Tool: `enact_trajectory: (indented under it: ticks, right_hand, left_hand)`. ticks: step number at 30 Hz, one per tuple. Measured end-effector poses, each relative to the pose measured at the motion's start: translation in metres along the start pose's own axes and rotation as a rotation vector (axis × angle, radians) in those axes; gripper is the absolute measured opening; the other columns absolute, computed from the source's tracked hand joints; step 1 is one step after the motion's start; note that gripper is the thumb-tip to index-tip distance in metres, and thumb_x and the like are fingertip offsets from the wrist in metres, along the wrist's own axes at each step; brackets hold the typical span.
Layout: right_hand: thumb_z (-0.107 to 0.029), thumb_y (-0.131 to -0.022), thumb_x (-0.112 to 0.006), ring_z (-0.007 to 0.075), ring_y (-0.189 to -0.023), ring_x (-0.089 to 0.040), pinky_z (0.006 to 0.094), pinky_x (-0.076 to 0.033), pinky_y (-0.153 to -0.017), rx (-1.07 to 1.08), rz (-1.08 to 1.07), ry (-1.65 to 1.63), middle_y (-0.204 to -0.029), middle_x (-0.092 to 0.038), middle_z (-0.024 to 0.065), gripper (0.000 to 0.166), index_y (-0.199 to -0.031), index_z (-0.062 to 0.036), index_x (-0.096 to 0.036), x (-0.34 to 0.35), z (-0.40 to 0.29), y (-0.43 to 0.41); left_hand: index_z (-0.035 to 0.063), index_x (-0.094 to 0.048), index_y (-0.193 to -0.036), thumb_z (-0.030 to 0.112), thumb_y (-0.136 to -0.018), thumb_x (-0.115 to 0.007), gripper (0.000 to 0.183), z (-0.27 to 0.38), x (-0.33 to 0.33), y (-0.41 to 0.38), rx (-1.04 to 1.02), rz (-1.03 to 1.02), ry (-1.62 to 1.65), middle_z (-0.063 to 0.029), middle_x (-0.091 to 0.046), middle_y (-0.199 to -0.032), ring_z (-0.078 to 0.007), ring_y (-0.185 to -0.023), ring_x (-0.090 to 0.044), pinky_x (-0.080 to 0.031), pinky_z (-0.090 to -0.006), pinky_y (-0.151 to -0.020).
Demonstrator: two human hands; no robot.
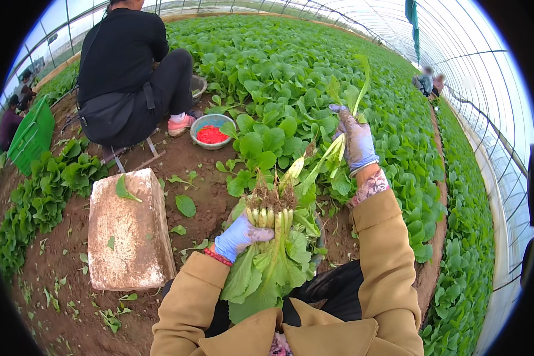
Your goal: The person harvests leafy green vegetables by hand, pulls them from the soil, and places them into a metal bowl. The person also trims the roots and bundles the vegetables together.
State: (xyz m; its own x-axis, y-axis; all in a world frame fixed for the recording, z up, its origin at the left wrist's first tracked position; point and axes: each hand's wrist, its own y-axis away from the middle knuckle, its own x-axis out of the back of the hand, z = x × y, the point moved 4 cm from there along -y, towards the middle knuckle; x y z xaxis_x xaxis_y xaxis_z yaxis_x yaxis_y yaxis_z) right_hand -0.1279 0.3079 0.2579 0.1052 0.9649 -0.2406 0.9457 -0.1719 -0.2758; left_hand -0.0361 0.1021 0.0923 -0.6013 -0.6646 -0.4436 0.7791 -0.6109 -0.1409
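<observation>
My left hand (241, 236), in a bluish glove, is closed around the stems of a bunch of leafy greens (267, 271). The bunch's brown roots point away from me and its leaves hang toward my lap. Up and to the right, my right hand (355, 135), in a soiled glove, grips several loose leaf stalks (336, 151); some leaves stick up above the fingers. Between the hands lies a pale-stemmed plant with roots (295, 169). Behind the bunch, a container's rim shows in part, mostly hidden by leaves.
A soil-stained white block (127, 231) lies at left. Beyond it, a person in black (120, 66) sits on a low stool, near a bowl of red strips (212, 132). A green crate (32, 135) stands far left. Growing greens (285, 58) fill the bed ahead. More people are in the distance.
</observation>
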Motion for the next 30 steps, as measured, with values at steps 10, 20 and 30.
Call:
enact_trajectory:
  ticks: [10, 20, 30]
  right_hand:
    - [-0.018, -0.083, -0.052, 0.0058, -0.054, -0.043, 0.019, -0.035, -0.049, 0.318, 0.033, 0.501, -0.063, -0.051, -0.0017, 0.019, -0.091, -0.0019, -0.06, 0.033, -0.041, 0.019]
    - [-0.026, -0.081, -0.053, 0.0127, -0.094, -0.047, 0.0245, -0.039, -0.078, -0.375, -0.651, 0.235, -0.107, -0.05, 0.0071, 0.049, -0.122, -0.0037, -0.036, -0.023, 0.072, 0.091]
    - [-0.01, -0.079, -0.057, 0.0073, -0.07, -0.05, 0.0204, -0.042, -0.064, 0.24, -0.189, 0.593, -0.079, -0.058, 0.0038, 0.019, -0.093, 0.0026, -0.055, 0.01, 0.009, 0.05]
  left_hand:
    - [0.0026, -0.045, -0.109, 0.001, -0.067, -0.063, 0.046, 0.039, 0.042, 0.033, 0.013, 0.156, -0.109, -0.0072, -0.054, -0.103, -0.0161, -0.094, -0.053, -0.044, -0.0297, -0.081]
    - [0.0049, -0.047, -0.108, 0.009, -0.059, -0.072, 0.055, -0.007, 0.034, 0.026, 0.071, 0.016, 0.041, -0.0005, -0.055, -0.096, -0.0111, -0.089, -0.051, -0.04, -0.0272, -0.081]
    - [0.0024, -0.048, -0.111, 0.016, -0.075, -0.059, 0.04, 0.01, 0.025, 0.024, -0.022, -0.015, -0.072, -0.007, -0.052, -0.108, -0.0161, -0.096, -0.051, -0.041, -0.0298, -0.084]
